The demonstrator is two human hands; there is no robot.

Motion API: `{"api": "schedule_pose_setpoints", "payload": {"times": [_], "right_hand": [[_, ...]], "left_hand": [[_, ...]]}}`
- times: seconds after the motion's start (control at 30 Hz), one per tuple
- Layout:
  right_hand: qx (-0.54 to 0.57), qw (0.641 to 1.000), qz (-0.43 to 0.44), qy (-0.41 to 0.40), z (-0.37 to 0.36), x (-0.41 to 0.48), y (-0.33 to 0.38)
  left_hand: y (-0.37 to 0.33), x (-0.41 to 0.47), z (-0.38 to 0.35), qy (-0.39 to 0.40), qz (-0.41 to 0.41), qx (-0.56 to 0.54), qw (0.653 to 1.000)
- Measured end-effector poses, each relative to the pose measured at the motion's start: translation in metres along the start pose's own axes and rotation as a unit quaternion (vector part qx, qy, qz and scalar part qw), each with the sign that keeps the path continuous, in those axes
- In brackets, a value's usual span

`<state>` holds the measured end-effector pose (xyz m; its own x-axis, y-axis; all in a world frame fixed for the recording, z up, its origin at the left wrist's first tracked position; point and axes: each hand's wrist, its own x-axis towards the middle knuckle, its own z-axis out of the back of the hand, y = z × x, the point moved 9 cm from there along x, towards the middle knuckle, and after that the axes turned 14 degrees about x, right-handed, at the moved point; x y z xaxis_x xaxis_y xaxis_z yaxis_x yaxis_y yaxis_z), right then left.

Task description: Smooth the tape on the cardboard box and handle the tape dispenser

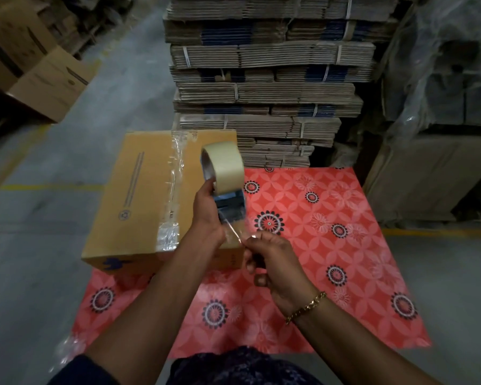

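The left hand [208, 215] is closed around the blue handle of a tape dispenser [228, 201] loaded with a roll of clear tape, held above the near right corner of a brown cardboard box [139, 195]. The right hand [272, 259] pinches the loose tape end [235, 232] between its fingertips, just near of the dispenser. A wrinkled clear tape strip [174, 187] runs along the box's top seam. The box sits on a red floral-patterned mat [331, 245] on the floor, in front of stacked flat cardboard bundles [261, 79].

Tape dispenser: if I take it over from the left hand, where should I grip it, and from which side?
Grip the blue body below the roll, coming from its right side. The left hand covers the left side, and the loose tape end runs from the bottom to the right hand, so stay above it.
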<state>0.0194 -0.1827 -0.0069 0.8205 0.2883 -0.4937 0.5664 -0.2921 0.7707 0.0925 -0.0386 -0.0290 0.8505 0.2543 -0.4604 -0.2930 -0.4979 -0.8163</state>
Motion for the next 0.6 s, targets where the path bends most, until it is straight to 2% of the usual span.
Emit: {"api": "schedule_pose_setpoints", "payload": {"times": [0.13, 0.33, 0.53, 0.57, 0.6], "right_hand": [[-0.01, 1.0, -0.016, 0.014, 0.001, -0.001, -0.015], [-0.036, 0.997, -0.064, -0.012, 0.015, 0.008, -0.05], [0.0, 0.991, -0.124, -0.041, 0.031, 0.014, -0.085], [0.007, 0.991, -0.128, -0.043, 0.031, 0.014, -0.089], [0.012, 0.99, -0.131, -0.043, 0.031, 0.015, -0.091]], "left_hand": [[0.008, 0.018, 0.022, -0.01, 0.024, -0.007, 1.0], [0.039, 0.026, 0.05, -0.004, 0.109, 0.164, 0.98], [0.025, 0.051, 0.073, -0.037, 0.004, 0.381, 0.924], [0.02, 0.053, 0.074, -0.044, -0.025, 0.421, 0.906], [0.013, 0.054, 0.076, -0.06, -0.061, 0.484, 0.871]]}}
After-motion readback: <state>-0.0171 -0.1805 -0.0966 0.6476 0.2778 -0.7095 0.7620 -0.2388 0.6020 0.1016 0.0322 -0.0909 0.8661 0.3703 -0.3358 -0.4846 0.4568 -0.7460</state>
